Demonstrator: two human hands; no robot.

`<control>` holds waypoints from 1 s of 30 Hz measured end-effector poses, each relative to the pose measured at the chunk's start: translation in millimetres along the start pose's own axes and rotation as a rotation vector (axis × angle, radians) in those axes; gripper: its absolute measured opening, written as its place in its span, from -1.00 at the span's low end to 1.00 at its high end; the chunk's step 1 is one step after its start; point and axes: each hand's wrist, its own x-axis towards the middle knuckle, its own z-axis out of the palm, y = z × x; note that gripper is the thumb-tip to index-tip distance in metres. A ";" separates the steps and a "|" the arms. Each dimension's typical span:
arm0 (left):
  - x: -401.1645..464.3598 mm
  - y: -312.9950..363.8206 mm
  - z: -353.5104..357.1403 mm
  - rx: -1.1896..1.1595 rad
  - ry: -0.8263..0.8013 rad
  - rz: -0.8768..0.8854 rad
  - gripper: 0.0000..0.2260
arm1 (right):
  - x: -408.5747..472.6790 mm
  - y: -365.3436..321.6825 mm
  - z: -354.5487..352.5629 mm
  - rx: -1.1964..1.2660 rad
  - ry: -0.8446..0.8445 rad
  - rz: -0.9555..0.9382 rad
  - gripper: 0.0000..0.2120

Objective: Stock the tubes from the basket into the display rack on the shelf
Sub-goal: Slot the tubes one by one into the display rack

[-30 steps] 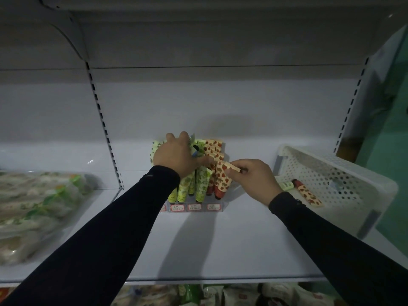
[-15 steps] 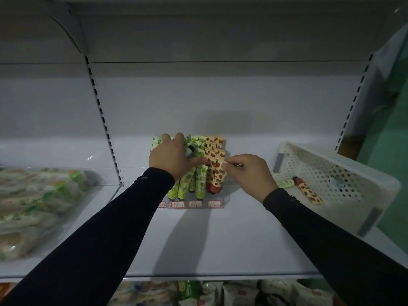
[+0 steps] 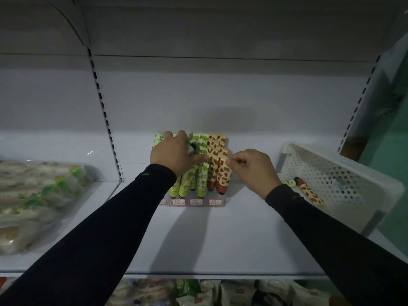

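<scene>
Here, a clear display rack (image 3: 194, 200) sits mid-shelf w/ red-bordered price tags (image 3: 214, 202) along its front lip; all places below are given rel. to it. The white shelf (image 3: 220, 239) under it is smooth, matte, flat.

Tubes: slim, soft-looking, caps down, flat crimped ends up, leaning back in rows. Green tubes (image 3: 202, 180) w/ a leafy/fruit print fill the rack's left and middle lanes; strawberry tubes (image 3: 213, 171), cream w/ red berries and dark red caps, fill its right lane.

Right hand (image 3: 254, 167), just right of the rack: thumb and fingers pinch the crimped top of the front strawberry tube (image 3: 224, 175), which stands in the right lane, cap low at the rack's front.

Left hand (image 3: 174, 154), over the rack's left rows: palm down, fingers curled over the tops of the green tubes, thumb out toward the strawberry lane. Whether it actually grips one can't be told.

Basket (image 3: 344, 171), well right of the rack: white plastic, perforated walls, rounded rim, tipped on its side w/ the opening facing the rack. Inside lie one more strawberry tube (image 3: 309, 193) and a green-capped piece (image 3: 289, 183), too small to read.

Far left of the rack: glossy clear-wrapped packs (image 3: 33, 202), crinkled film. Both sleeves (image 3: 99, 239) dark, snug knit.
</scene>
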 end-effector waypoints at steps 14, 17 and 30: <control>1.0 -0.9 0.3 0.001 -0.006 -0.005 -0.28 | 2.9 -4.4 12.8 -0.006 -0.005 0.061 -0.80; 1.5 -1.1 1.2 0.000 -0.003 -0.005 -0.28 | 4.3 -5.4 12.8 -0.015 -0.011 0.068 -0.79; 0.6 -0.2 -0.2 -0.008 -0.008 -0.001 -0.28 | 10.7 -3.7 13.7 -0.021 -0.067 0.095 -0.74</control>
